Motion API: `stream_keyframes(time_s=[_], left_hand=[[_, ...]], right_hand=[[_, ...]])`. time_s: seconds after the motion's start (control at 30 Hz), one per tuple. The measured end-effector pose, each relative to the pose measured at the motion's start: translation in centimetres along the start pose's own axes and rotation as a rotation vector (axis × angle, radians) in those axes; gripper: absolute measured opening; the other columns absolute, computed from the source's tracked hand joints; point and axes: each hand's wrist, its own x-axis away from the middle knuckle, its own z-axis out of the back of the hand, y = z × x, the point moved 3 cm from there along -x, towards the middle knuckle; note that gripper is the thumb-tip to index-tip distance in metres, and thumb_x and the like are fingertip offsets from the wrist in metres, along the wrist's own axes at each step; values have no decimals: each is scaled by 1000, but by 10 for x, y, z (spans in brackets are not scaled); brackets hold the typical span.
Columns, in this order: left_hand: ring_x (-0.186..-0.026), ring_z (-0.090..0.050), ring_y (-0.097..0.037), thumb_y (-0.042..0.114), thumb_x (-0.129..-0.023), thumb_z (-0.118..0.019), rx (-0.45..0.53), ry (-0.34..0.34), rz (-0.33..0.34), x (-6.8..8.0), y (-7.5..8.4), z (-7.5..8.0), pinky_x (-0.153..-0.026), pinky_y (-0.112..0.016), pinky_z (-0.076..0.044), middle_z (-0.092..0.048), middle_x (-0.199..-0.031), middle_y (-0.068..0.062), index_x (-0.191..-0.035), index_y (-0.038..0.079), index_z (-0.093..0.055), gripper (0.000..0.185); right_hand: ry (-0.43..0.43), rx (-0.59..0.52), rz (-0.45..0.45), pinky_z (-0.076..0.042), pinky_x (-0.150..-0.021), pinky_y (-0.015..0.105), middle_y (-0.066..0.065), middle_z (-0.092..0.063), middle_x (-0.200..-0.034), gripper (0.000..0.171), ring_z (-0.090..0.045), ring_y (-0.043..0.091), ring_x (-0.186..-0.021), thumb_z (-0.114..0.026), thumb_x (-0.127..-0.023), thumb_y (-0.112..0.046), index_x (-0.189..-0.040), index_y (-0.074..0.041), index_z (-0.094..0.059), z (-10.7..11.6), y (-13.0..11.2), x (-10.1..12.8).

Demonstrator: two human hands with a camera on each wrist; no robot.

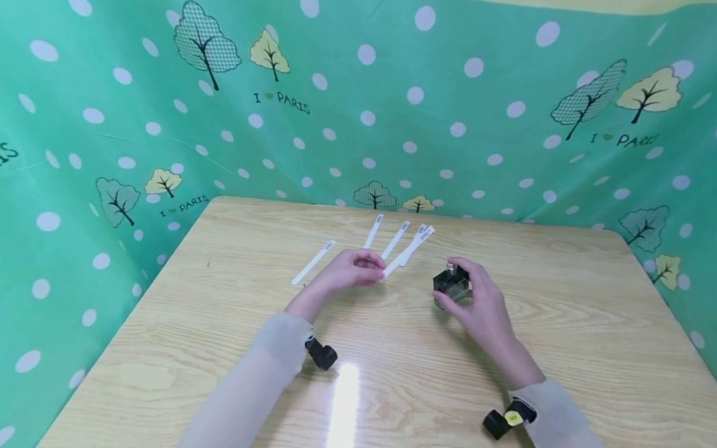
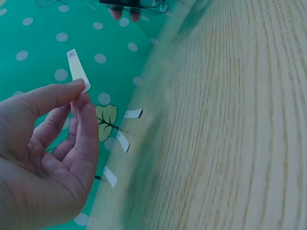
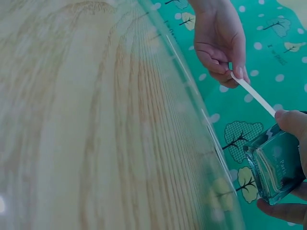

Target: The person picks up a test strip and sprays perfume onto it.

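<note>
Head view: left hand (image 1: 349, 270) pinches paper strip (image 1: 407, 253) beside bottle (image 1: 451, 284)

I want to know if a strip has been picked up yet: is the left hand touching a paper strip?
Touching. The left wrist view shows the left hand pinching the paper strip between thumb and fingers.

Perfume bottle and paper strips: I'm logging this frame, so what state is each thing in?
Perfume bottle: upright on the table, gripped by the right hand.
Held strip: pinched by the left hand, lifted.
Other strips: flat on the table, untouched.
</note>
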Motion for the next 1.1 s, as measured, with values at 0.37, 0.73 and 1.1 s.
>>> stream_keyframes(time_s=[0.37, 0.73, 1.1], left_hand=[[-98, -68, -22, 5, -89, -71, 21, 26, 2, -21, 9, -14, -91, -27, -60, -69, -101, -6, -113, 3, -67, 25], [-94, -70, -22, 2, -88, -72, 94, 85, 40, -45, 17, -29, -94, -35, -60, -71, -98, -8, -110, 1, -68, 22], [-86, -70, -19, 2, -86, -74, 59, 143, 73, -62, 12, -36, -87, -32, -62, -72, -98, -11, -109, 0, -71, 23]], right_hand=[[31, -8, 8, -62, -69, 43, 16, -62, -130, 70, -65, 34, -109, -86, -78, -20, -138, -12, -51, 8, 5, 3], [26, -23, 7, -63, -70, 46, 16, -61, -130, 71, -63, 35, -111, -87, -78, -20, -138, -15, -50, 10, 9, 5], [19, -14, 2, -63, -70, 45, 17, -60, -132, 71, -63, 36, -112, -86, -79, -21, -140, -16, -49, 10, 13, 8]])
